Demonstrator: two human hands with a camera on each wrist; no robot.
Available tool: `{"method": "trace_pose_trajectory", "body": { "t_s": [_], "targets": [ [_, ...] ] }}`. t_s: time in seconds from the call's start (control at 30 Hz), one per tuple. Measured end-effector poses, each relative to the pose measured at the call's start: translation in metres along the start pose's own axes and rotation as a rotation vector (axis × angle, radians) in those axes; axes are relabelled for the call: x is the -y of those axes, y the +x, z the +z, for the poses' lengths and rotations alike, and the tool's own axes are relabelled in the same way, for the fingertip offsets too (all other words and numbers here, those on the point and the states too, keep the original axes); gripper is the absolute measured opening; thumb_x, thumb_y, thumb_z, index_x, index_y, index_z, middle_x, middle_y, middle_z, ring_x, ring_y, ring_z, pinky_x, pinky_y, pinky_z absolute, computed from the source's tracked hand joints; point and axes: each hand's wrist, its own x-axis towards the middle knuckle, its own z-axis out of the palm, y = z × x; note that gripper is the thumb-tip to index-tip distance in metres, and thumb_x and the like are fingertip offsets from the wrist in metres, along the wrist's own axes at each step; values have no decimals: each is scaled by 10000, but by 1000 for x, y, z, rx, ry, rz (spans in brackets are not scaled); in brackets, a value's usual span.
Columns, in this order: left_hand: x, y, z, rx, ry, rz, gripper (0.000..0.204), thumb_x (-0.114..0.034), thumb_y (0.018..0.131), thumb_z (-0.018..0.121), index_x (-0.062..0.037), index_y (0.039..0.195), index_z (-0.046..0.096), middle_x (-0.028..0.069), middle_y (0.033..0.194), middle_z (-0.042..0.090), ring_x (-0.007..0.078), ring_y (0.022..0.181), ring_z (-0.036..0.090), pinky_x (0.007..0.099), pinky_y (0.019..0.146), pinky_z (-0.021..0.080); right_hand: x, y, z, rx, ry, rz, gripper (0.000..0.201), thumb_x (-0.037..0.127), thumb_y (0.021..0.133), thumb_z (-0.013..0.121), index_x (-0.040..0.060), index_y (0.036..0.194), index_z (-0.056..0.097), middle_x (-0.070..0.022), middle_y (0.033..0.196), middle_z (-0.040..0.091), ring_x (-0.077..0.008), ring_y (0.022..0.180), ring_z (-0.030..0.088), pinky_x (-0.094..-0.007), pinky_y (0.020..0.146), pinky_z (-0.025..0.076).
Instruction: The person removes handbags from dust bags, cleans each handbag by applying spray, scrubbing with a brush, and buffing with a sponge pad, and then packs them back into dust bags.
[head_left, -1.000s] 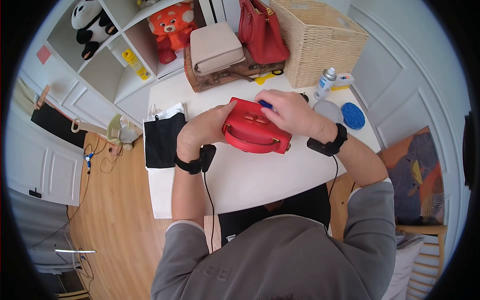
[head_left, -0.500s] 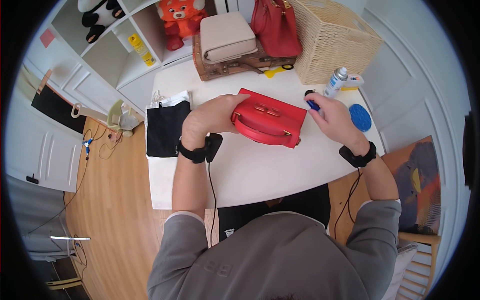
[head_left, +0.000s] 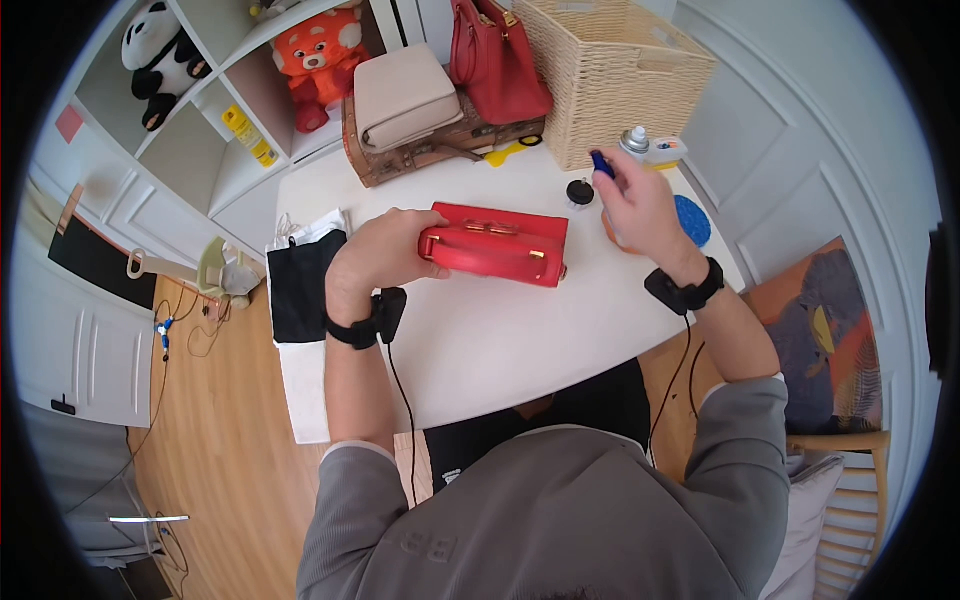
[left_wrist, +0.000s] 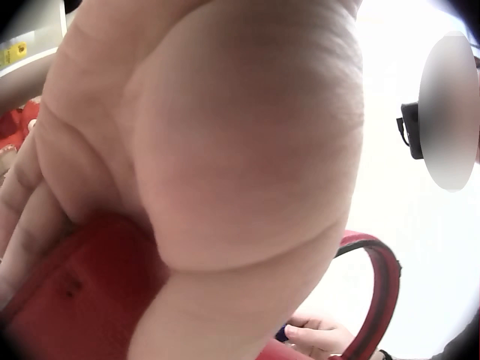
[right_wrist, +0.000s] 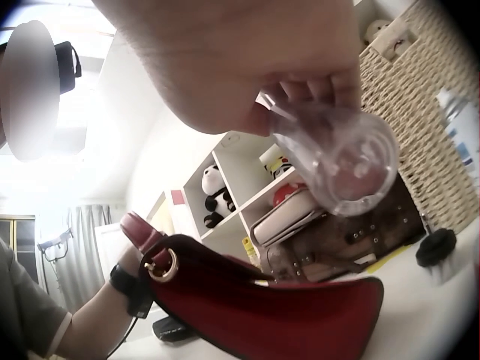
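My left hand (head_left: 388,252) grips the left end of a small red handbag (head_left: 515,232), thumb near its upper edge; the bag is tilted, handle side toward me. In the left wrist view the palm covers much of the bag (left_wrist: 97,300). To the right of the bag, apart from it, my right hand (head_left: 645,212) holds a clear bottle (right_wrist: 341,161) with a blue top (head_left: 602,164). The right wrist view shows that bottle under the curled fingers, and the bag's side (right_wrist: 292,319) below it.
A black-topped brush (head_left: 579,194), a spray can (head_left: 634,142) and a blue round pad (head_left: 691,221) stand or lie at the right. Behind are a wicker basket (head_left: 620,95), a brown case (head_left: 365,155), a beige bag (head_left: 408,95) and another red bag (head_left: 500,70). Black cloth (head_left: 305,290) lies left.
My right hand has moved from over the bag to its right side, with the blue-topped bottle. The bag, still in my left hand, has tilted so its front face shows less.
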Motion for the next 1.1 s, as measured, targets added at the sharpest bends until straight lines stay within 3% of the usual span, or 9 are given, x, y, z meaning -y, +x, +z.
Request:
{"method": "trace_pose_trajectory", "body": {
  "t_s": [0.13,0.2,0.27,0.4,0.5,0.63,0.8,0.97,1.1],
  "targets": [
    [-10,-5,-11,-14,49,-186,564,-441,771,919,-38,1135,766,171,958,776,359,921,751,445,830,590,-47,42,-3,-308,135,-234,240,110,962,719,-23,1161,704,-169,934,759,-280,846,728,-375,769,550],
    [-16,-5,-14,-7,68,-231,604,-529,793,884,-33,1119,773,174,941,772,355,918,754,439,837,589,-52,56,-5,-330,149,-209,215,87,944,734,-38,1115,698,-150,930,761,-249,863,734,-373,781,555],
    [-16,-3,-16,-12,16,-376,630,-543,781,891,-14,1105,775,169,920,767,348,904,757,434,841,588,-59,66,-2,-291,103,-170,205,73,922,750,-20,1097,699,-172,928,753,-295,880,740,-387,797,562],
    [-14,-6,-17,-24,-38,-348,645,-526,768,898,8,1108,771,190,943,760,354,919,752,427,854,586,-75,80,16,-202,-107,-50,207,73,895,760,8,1082,703,-207,940,744,-372,907,737,-432,811,572],
    [-6,-5,-10,-69,-49,-143,574,-420,776,899,28,1102,749,222,1018,729,371,959,717,420,883,574,-93,91,36,-139,-344,-29,241,49,865,772,8,1092,700,-253,1003,738,-445,1000,714,-490,853,569],
    [-8,-3,-7,-115,-244,5,513,-276,774,878,44,1121,675,223,996,712,379,929,698,423,871,568,-105,99,53,-115,-416,6,254,39,865,759,3,1108,695,-260,1014,735,-438,1017,715,-494,880,566],
    [-4,0,-3,-121,-257,6,515,-262,773,859,50,1137,670,240,987,725,385,915,713,423,856,574,-107,103,58,-56,-446,37,281,31,873,729,-6,1149,687,-259,1040,739,-446,1043,707,-507,910,564],
    [3,3,-2,25,-185,-53,617,-301,784,877,5,1276,666,204,1003,765,343,910,742,393,874,593,-82,92,47,-53,-530,-53,207,48,891,668,-14,1088,648,-269,1082,714,-465,1019,712,-533,863,581],
    [7,4,3,-7,-194,-24,639,-319,777,888,6,1280,668,221,1051,775,356,955,756,392,905,599,-50,76,33,-104,-643,-226,197,60,888,679,-7,1070,642,-236,1118,682,-452,1050,700,-526,864,588]
  ]
}}
